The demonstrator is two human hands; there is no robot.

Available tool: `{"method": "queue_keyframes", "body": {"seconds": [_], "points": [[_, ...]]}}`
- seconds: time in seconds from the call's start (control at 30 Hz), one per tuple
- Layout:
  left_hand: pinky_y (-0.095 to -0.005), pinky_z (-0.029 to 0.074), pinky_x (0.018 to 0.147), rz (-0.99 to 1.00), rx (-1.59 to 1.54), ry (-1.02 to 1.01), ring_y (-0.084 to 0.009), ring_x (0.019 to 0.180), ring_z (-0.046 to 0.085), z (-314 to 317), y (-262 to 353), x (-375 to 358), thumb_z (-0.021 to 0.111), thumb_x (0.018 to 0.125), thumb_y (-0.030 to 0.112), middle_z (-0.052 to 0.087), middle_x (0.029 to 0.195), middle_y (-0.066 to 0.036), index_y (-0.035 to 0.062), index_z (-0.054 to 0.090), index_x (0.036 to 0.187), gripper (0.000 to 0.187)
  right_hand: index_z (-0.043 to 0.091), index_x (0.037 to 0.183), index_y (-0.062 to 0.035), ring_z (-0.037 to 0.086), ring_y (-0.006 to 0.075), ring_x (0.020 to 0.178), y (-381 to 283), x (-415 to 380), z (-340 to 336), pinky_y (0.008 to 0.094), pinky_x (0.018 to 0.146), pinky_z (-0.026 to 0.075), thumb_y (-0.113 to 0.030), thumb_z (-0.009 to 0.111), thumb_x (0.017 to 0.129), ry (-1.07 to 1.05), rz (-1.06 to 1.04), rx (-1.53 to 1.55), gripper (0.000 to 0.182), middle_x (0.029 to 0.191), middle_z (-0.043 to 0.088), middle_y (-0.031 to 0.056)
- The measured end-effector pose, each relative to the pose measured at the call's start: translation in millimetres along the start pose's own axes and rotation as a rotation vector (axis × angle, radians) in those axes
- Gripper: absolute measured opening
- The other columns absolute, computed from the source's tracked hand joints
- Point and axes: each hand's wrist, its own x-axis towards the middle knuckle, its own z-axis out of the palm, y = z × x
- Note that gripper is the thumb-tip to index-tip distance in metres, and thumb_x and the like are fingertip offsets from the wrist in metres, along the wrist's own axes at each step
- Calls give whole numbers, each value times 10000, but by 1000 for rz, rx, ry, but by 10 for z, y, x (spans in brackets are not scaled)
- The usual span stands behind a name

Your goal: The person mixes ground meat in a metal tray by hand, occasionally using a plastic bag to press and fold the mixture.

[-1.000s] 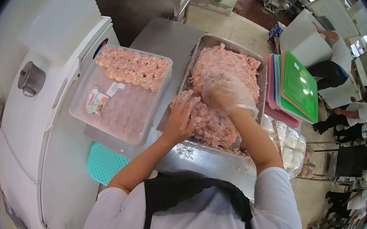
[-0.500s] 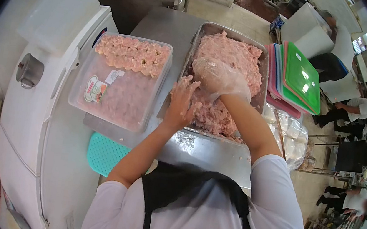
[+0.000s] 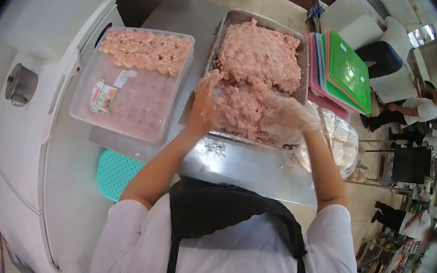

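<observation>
A deep metal tray (image 3: pixel 306 71) on the steel table holds a large mass of pink ground meat (image 3: pixel 261 54), with a looser portion pulled toward its near side. My right hand (image 3: pixel 287 120), in a clear plastic glove, lies against that near portion at the tray's right side, its fingers stretched out and slightly blurred. At the tray's left rim is my left hand (image 3: pixel 204 102), bare and smeared with meat, fingers extended along the edge of the mass.
Left of the tray stands a lidded plastic container (image 3: pixel 142 94) with rows of shaped meat pieces. Colored lids (image 3: pixel 346 70) are stacked at the right, above bagged white items (image 3: pixel 341 135). A turquoise perforated piece (image 3: pixel 116 173) shows below the steel table (image 3: pixel 247 167). People (image 3: pixel 420 112) stand farther right.
My gloved right hand has drawn back from the middle of the meat to its near right side. My left hand stays by the left rim. The view has shifted slightly.
</observation>
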Motion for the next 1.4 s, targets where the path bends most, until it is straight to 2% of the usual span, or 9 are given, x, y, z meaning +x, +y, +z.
{"method": "queue_keyframes", "body": {"seconds": [0.1,0.2,0.4,0.57,0.73,0.97,1.13,1.27,1.4], "points": [[-512,203,1201,5,-27,-4,-377,1412,366,24,-10,-5,413,1031,393,421,1500,-212,17,425,1466,575,657,1281,-137,661,299,1092,-49,248,-405,447,936,528,-584,683,799,-122,815,1143,658,1144,721,124],[-505,209,1201,2,-2,-37,-379,1408,370,10,19,7,415,1025,392,425,1496,-215,9,426,1464,582,656,1278,-145,669,336,1059,163,520,-844,448,929,515,-637,726,715,-367,798,1302,752,1164,703,163],[-524,176,1214,23,79,-125,-395,1438,329,-2,34,2,405,1022,392,392,1527,-220,19,378,1497,604,629,1324,-171,696,292,972,-223,862,-768,440,901,524,-665,671,757,16,786,981,753,1105,727,113],[-528,171,1216,-2,148,-151,-394,1444,322,-1,105,23,397,1028,402,382,1539,-212,32,346,1521,618,590,1354,-122,647,221,1086,432,583,-1141,402,830,517,-484,574,899,-607,861,1463,582,1138,710,91],[-515,193,1215,27,131,-137,-402,1440,325,-21,103,30,430,1023,365,386,1534,-210,47,359,1517,591,540,1343,9,611,185,1139,483,213,-698,360,883,517,-363,590,918,177,363,965,567,1121,703,110],[-518,224,1207,61,171,-152,-406,1422,347,35,-37,-55,539,967,212,403,1522,-207,68,360,1522,600,528,1328,11,628,178,1047,391,-469,-905,314,952,505,-173,647,922,1070,1216,2270,461,983,686,77],[-514,244,1196,88,151,-144,-421,1399,364,28,-12,13,550,944,161,415,1506,-217,62,373,1517,607,586,1251,-5,633,173,887,-78,-234,-197,338,828,550,-126,673,867,591,1147,1480,411,919,663,37],[-508,262,1188,81,142,-148,-431,1385,372,17,1,-16,557,949,166,429,1489,-221,56,389,1505,591,554,1325,-21,633,198,1045,553,-411,-1024,318,897,536,-235,700,873,710,1277,2326,521,1171,637,77],[-500,278,1181,118,131,-114,-438,1371,385,11,-25,-15,558,952,169,442,1478,-216,59,410,1492,570,525,1362,-41,587,219,1167,522,-710,-1252,378,1031,474,-390,647,912,999,1347,2262,583,1320,589,83]]}}
